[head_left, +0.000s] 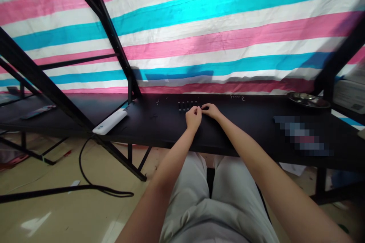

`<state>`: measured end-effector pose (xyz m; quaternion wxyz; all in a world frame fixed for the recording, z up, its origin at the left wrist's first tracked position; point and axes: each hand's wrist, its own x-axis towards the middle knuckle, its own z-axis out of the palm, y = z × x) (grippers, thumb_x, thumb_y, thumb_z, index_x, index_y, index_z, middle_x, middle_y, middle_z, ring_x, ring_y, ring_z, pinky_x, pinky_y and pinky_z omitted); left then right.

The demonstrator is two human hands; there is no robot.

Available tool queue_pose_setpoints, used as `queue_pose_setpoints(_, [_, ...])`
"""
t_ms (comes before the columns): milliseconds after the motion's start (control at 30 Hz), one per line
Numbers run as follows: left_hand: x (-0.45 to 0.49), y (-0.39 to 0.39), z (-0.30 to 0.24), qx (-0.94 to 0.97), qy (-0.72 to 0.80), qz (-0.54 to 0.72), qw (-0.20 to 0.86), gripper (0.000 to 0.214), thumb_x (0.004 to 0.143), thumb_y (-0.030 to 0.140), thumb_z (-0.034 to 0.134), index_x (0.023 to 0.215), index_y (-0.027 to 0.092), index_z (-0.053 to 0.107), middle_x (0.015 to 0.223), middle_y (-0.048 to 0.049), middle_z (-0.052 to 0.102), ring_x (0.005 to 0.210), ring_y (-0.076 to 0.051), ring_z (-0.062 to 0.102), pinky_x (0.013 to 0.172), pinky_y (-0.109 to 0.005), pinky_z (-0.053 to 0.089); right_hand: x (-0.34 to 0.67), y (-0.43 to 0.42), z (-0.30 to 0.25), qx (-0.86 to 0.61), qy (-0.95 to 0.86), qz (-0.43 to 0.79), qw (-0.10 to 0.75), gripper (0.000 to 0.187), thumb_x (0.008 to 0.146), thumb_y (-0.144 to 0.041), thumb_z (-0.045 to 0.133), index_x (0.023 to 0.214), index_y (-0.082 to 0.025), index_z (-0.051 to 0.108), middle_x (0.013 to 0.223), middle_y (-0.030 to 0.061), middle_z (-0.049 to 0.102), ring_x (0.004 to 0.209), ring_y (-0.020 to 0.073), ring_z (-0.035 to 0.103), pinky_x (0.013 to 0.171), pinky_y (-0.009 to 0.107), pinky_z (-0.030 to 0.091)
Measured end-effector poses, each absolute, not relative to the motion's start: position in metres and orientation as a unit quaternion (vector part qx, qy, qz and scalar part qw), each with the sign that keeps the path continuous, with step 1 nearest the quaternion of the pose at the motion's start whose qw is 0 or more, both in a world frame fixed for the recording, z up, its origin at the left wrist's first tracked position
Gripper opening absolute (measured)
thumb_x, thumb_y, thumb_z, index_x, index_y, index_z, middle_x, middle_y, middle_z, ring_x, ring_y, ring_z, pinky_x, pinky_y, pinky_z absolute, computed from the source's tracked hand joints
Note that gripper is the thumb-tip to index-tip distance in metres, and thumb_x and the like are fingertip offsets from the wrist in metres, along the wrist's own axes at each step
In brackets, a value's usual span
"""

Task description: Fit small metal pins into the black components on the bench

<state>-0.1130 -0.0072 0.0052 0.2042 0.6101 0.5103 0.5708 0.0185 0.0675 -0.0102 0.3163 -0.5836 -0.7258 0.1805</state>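
Observation:
On the black table [159, 125], my left hand [194, 119] is closed in a pinch; whatever its fingertips hold is too small to make out. Close by its right side, my right hand [211, 111] has thumb and fingertips pressed together, perhaps around a tiny dark piece that I cannot name. The fingertips of both hands nearly meet. Just beyond my left hand stand several small dark pieces with pale ends [187, 105], lined up in rows and partly hidden by that hand.
A white power strip [110, 122] lies left, its black cable [82, 159] hanging down. At the back right are a shiny metal dish [308, 100] and small pale bits [237, 97]. A pixelated item [302, 136] lies nearer. Black frame bars [110, 34] slant up before a striped sheet [216, 19].

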Motion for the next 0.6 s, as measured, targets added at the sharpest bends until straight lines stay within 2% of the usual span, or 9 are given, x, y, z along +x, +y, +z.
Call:
queue_pose_setpoints(233, [-0.119,0.001,0.006,0.502,0.545,0.621,0.258,0.026,0.085,0.033,0.04,0.07,0.018,0.056,0.049,0.0028,0.052,0.05,-0.011,0.052,0.057,-0.022,0.042,0.02,0.067,-0.006,-0.579,-0.748,0.172,0.275,0.03,0.073,-0.033,0.063,0.101,-0.024,0.067,0.116,0.0021,0.063,0.111,0.0186,0.054,0.102,0.037,0.034])
queue_pose_setpoints(400, [-0.123,0.005,0.005,0.458,0.568,0.64,0.239,0.021,0.083,0.027,0.038,0.075,0.018,0.055,0.059,0.0012,0.057,0.063,-0.012,0.057,0.067,-0.023,0.043,0.021,0.07,-0.006,-0.579,-0.757,0.173,0.249,0.037,0.074,-0.035,0.062,0.11,-0.024,0.063,0.12,0.0041,0.06,0.115,0.0207,0.051,0.104,0.042,0.03])
queue_pose_setpoints(600, [-0.123,0.003,0.006,0.471,0.577,0.625,0.232,0.019,0.083,0.024,0.037,0.08,0.018,0.054,0.066,-0.0002,0.059,0.069,-0.013,0.058,0.071,-0.024,0.043,0.022,0.069,-0.002,-0.571,-0.758,0.191,0.249,0.073,0.068,-0.044,0.067,0.134,-0.024,0.043,0.138,0.0084,0.044,0.125,0.0235,0.042,0.106,0.044,0.026])
